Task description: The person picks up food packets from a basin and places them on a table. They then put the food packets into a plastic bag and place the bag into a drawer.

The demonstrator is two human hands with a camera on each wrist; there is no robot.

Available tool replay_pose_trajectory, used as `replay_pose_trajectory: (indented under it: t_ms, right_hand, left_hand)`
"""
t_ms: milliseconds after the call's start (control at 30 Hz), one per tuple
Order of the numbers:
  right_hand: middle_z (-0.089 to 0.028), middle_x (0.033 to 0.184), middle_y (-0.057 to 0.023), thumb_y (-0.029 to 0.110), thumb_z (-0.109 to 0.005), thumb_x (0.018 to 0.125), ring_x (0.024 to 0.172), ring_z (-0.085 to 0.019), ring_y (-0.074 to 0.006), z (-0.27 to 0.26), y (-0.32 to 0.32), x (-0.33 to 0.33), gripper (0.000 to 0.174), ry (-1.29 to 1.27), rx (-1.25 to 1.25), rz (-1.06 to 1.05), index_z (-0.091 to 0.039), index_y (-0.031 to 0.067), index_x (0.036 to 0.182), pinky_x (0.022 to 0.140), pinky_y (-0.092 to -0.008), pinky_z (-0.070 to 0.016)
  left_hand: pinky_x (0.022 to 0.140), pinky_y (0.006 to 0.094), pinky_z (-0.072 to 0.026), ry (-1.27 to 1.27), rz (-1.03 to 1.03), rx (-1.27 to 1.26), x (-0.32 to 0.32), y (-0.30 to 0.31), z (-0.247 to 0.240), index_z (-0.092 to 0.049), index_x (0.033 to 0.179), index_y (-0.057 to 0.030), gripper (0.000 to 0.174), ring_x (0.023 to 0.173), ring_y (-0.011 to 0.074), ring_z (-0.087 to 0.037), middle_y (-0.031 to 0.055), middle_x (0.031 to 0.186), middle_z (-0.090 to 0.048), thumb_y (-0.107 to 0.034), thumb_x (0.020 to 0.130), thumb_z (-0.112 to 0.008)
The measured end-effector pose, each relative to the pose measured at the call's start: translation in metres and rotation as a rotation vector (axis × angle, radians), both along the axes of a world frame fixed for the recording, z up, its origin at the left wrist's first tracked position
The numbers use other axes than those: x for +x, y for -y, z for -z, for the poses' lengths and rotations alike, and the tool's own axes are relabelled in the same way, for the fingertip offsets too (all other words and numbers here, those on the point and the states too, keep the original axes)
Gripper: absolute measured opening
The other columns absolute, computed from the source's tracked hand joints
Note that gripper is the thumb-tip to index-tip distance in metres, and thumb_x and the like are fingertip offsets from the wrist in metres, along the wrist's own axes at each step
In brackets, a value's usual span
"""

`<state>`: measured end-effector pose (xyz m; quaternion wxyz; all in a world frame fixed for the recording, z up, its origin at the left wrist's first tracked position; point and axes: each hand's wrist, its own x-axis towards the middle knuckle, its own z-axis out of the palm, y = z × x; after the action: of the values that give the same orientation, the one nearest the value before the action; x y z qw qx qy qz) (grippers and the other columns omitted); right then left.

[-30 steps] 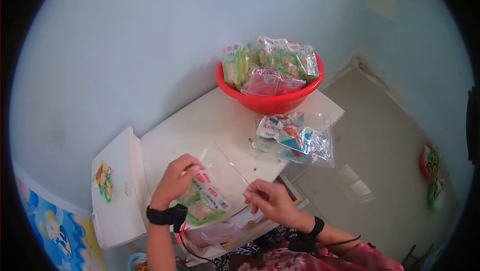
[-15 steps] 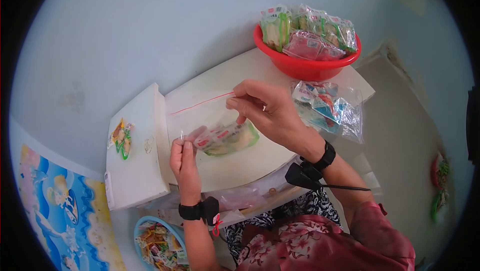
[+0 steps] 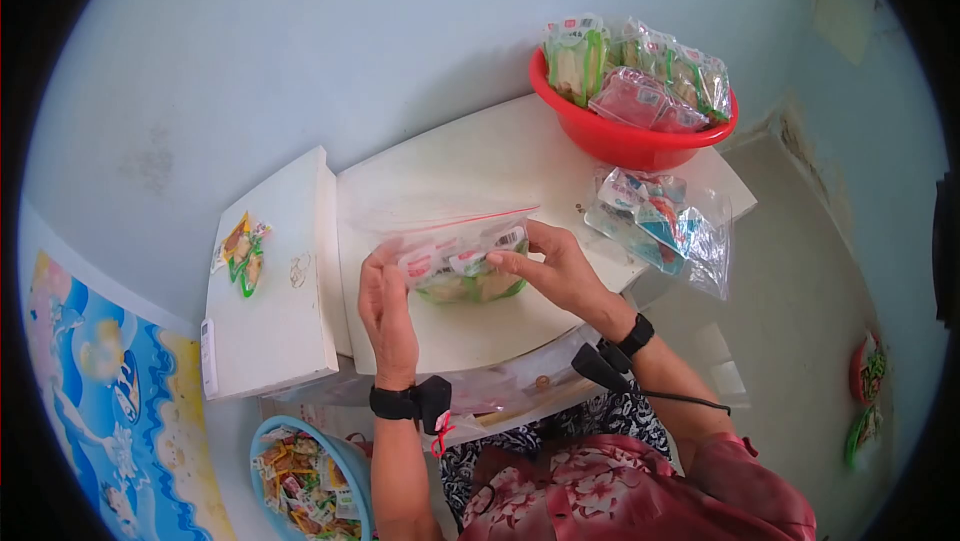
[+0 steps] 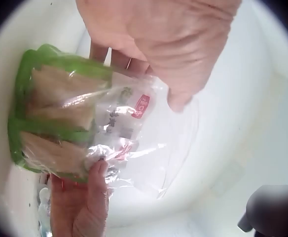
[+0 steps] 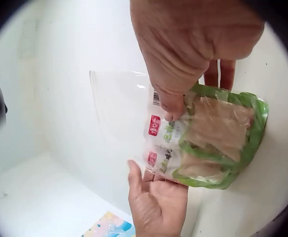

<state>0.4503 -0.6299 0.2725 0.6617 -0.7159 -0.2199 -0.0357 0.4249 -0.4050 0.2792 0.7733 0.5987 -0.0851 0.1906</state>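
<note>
A clear plastic bag [image 3: 440,213] with a red line along its top edge stands over the white tabletop. Inside it, side by side, are two green-edged snack packets [image 5: 215,131] with white printed tops and pale brown food. My left hand [image 3: 387,316] grips the bag's left side, thumb in front and fingers behind. On the right side, my right hand [image 3: 565,271] pinches the bag and the packet inside, its thumb pressing on the printed part. The bag's clear upper part [image 4: 176,143] spreads out beyond both thumbs.
A red basin [image 3: 640,146] full of bagged packets stands at the back right of the table [image 3: 440,166]. Before it lies a clear bag of blue-and-white packs [image 3: 665,226]. Small packets [image 3: 245,256] lie on the raised left ledge. Below, a blue tub [image 3: 262,441] holds many more.
My right hand let go of the red line's end and came down to the bag's right side. The bag now stands between both hands, and the head view has shifted.
</note>
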Motion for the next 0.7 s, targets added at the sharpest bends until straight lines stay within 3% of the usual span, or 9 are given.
replay_pose_trajectory:
  t_ms: [100,167,233,367,467,567,700]
  right_hand:
    - [-0.074,0.100,-0.0013,0.020,-0.073,0.097,0.094,-0.061,-0.0100,-0.008,0.001,0.004,0.029,-0.061,-0.057,-0.005,-0.072,0.0006,0.118,0.087,-0.0279,-0.0505]
    - [-0.073,0.098,-0.0001,0.018,-0.072,0.098,0.093,-0.060,-0.0083,-0.011,0.001,0.008,0.024,-0.042,-0.018,-0.035,-0.073,0.0007,0.115,0.086,-0.0265,-0.0502]
    - [-0.073,0.098,-0.0005,0.018,-0.071,0.099,0.093,-0.060,-0.0080,-0.007,0.002,0.014,0.024,0.022,0.113,-0.081,-0.074,0.0011,0.115,0.086,-0.0264,-0.0501]
    - [-0.073,0.104,-0.0014,0.017,-0.071,0.099,0.097,-0.061,-0.0092,-0.009,0.011,0.013,0.024,-0.012,0.049,-0.110,-0.072,0.0015,0.118,0.090,-0.0280,-0.0498]
    - [-0.072,0.111,-0.0021,0.017,-0.071,0.099,0.104,-0.062,-0.0108,-0.009,0.013,0.006,0.028,0.012,-0.006,-0.151,-0.070,0.0030,0.123,0.095,-0.0301,-0.0488]
    - [-0.073,0.111,-0.0024,0.017,-0.071,0.098,0.104,-0.063,-0.0113,-0.017,0.009,0.002,0.028,0.043,0.087,-0.135,-0.070,0.0020,0.121,0.094,-0.0299,-0.0499]
    - [-0.074,0.109,-0.0041,0.019,-0.068,0.101,0.102,-0.065,-0.0112,-0.028,0.010,0.005,0.026,0.000,0.187,-0.161,-0.071,0.0008,0.120,0.092,-0.0295,-0.0522]
  left_hand:
    - [0.073,0.0203,-0.0407,0.008,0.042,0.095,-0.003,0.002,-0.008,-0.065,0.119,-0.0017,0.019,0.085,0.0038,-0.051,-0.0018,0.097,-0.064,-0.008,0.101,-0.064]
    - [0.076,0.0216,-0.0446,-0.078,0.048,0.286,0.001,-0.012,-0.008,-0.067,0.117,-0.0015,0.019,0.087,0.0052,-0.056,0.0005,0.100,-0.068,-0.004,0.098,-0.068]
    - [0.079,0.0222,-0.0472,0.030,0.018,0.271,0.002,-0.013,-0.004,-0.068,0.115,-0.0013,0.019,0.089,0.0063,-0.059,0.0012,0.099,-0.069,-0.002,0.096,-0.070]
    - [0.088,0.0236,-0.0498,-0.059,0.045,0.275,-0.001,-0.015,0.009,-0.067,0.117,0.0000,0.022,0.098,0.0092,-0.063,0.0042,0.104,-0.071,-0.002,0.095,-0.071]
    - [0.088,0.0255,-0.0509,0.010,0.078,0.206,-0.006,-0.007,0.008,-0.067,0.119,0.0005,0.025,0.100,0.0112,-0.065,0.0082,0.109,-0.073,-0.002,0.095,-0.072]
    - [0.091,0.0276,-0.0518,0.065,0.110,0.298,-0.014,0.004,-0.021,-0.066,0.122,0.0009,0.029,0.103,0.0140,-0.066,0.0128,0.115,-0.074,-0.001,0.094,-0.072]
    - [0.091,0.0287,-0.0526,0.038,0.084,0.184,-0.011,0.003,-0.031,-0.069,0.115,0.0015,0.020,0.103,0.0161,-0.068,0.0141,0.109,-0.075,-0.006,0.097,-0.070]
